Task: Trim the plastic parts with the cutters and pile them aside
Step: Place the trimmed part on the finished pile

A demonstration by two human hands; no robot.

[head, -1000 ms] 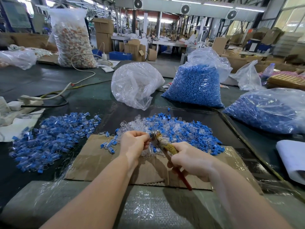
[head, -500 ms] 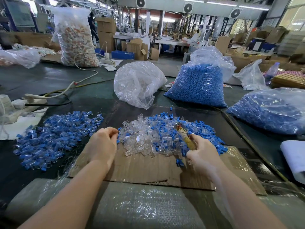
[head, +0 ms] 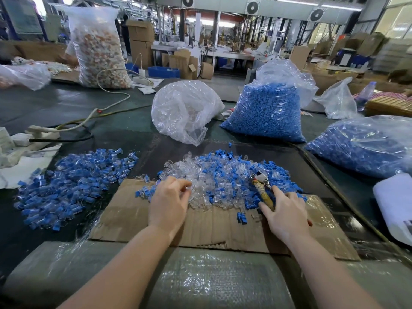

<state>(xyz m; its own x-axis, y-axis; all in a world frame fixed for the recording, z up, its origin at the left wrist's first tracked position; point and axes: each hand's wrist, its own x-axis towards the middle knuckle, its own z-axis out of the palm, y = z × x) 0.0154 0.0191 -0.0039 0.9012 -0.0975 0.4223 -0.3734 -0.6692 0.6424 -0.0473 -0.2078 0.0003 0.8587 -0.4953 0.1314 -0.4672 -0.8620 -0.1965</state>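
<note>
Left hand [head: 168, 202] at near edge of untrimmed parts heap [head: 219, 181] on cardboard sheet [head: 211, 226], fingers curled into clear pieces; whether one is pinched, cannot tell. Right hand [head: 284, 214] grips cutters [head: 263, 188]. Advice: isolate single part before lifting. Trimmed pile [head: 69, 184] toward counter's left edge.

Both your forearms reach fwd, bare, palms down. Your left hand [head: 168, 202] has fingers curled, tips bunched at the far edge; what they pinch can't be made out. Your right hand [head: 284, 211] grips the cutters [head: 263, 189], thumb alongside the handle.
</note>
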